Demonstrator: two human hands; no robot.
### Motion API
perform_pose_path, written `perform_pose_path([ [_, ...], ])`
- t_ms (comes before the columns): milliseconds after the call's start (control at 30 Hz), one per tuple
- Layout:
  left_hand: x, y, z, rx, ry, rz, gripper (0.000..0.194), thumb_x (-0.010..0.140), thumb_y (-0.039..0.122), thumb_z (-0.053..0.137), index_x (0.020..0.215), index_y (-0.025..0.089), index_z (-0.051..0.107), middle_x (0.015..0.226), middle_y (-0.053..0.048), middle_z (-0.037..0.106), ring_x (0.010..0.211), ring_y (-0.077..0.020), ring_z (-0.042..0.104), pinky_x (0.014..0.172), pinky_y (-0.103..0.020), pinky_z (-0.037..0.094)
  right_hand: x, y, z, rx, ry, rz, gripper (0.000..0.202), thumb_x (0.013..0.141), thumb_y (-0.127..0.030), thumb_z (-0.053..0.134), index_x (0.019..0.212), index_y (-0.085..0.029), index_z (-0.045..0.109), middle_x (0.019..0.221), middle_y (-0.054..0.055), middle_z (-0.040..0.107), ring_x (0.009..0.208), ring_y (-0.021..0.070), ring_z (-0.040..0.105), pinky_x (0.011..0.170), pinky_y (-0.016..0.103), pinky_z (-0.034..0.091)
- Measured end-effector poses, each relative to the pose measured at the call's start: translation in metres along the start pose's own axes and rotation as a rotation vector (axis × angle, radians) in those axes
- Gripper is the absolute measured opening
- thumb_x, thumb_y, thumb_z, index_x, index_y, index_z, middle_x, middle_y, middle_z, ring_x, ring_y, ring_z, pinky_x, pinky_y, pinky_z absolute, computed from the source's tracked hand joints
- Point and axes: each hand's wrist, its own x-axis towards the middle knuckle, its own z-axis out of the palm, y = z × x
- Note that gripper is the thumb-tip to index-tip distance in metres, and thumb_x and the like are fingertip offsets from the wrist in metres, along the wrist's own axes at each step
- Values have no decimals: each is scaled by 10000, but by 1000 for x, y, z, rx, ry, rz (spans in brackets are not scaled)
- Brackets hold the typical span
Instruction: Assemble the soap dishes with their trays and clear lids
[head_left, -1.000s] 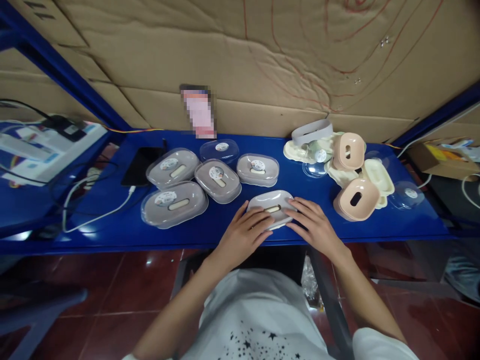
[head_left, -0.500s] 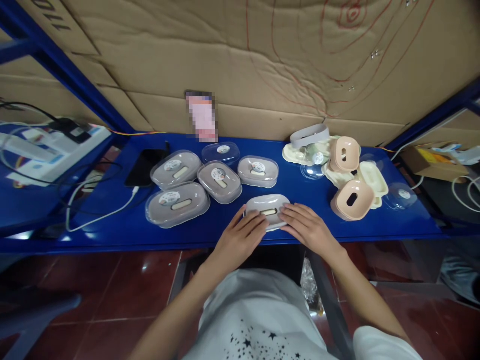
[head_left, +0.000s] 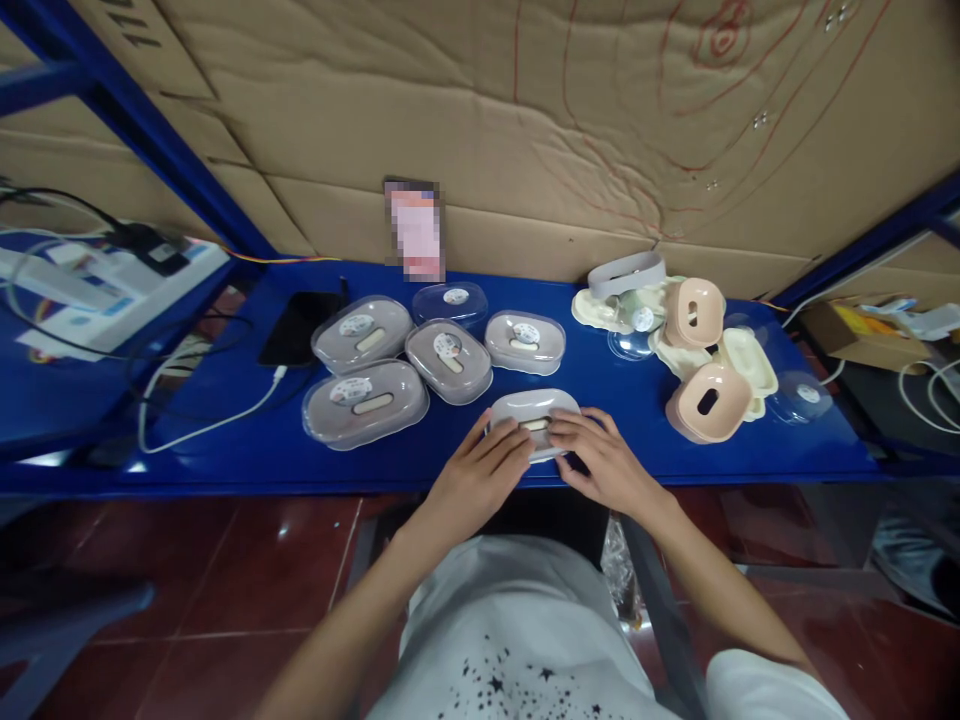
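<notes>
A grey oval dish (head_left: 534, 403) with a slot in its middle lies near the front edge of the blue table. My left hand (head_left: 487, 470) grips its left side, fingertips on top. On its right side rests my right hand (head_left: 606, 458), fingers reaching over the dish toward the slot. Behind and to the left are grey dishes under clear lids, among them one (head_left: 448, 362) in the centre and one (head_left: 525, 342) just behind my hands. A clear lid (head_left: 450, 303) with a round label sits farther back.
Peach dishes (head_left: 709, 402), cream parts (head_left: 750, 362) and a grey ring (head_left: 626, 273) are on the right. At the left lie a black phone (head_left: 300, 328), a white cable and a power strip (head_left: 135, 300). A cardboard panel (head_left: 300, 130) stands behind the table.
The fingers of my right hand have slid left and farther over the dish, its thumb now apart from them. The camera view has shifted slightly.
</notes>
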Motion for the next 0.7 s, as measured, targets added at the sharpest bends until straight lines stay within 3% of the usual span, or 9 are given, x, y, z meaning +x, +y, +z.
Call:
perform_pose_path([
  [133, 2, 1, 0, 8, 6, -21, 281, 1036, 146, 644, 1308, 190, 700, 1317, -94, 785, 1303, -273, 725, 1277, -570, 469, 1, -1, 3, -3, -15, 0, 235, 1064, -222, 606, 1287, -248, 673, 1333, 107, 774, 1405, 271, 657, 1228, 600, 461],
  [333, -8, -5, 4, 29, -10, 37, 334, 1040, 102, 632, 1367, 162, 666, 1389, -115, 757, 1388, -293, 672, 1290, -592, 440, -1, 3, 6, 18, 0, -26, 299, 1056, -172, 613, 1340, -248, 671, 1364, 96, 764, 1423, 260, 641, 1293, 600, 414],
  [500, -9, -13, 2, -3, -60, 41, 327, 1059, 165, 645, 1384, 193, 659, 1402, -96, 750, 1380, -266, 677, 1307, -561, 421, -3, 4, 10, 39, -14, -25, 347, 1060, -166, 606, 1393, -231, 676, 1392, 97, 752, 1425, 257, 639, 1314, 594, 396],
  [700, -10, -14, -10, 39, -19, -25, 170, 1050, 205, 664, 1213, 195, 710, 1270, -83, 790, 1268, -259, 728, 1256, -538, 465, 9, 6, -4, 69, -57, -30, 449, 1096, -234, 568, 1542, -288, 593, 1487, 63, 703, 1496, 244, 571, 1296, 573, 421],
])
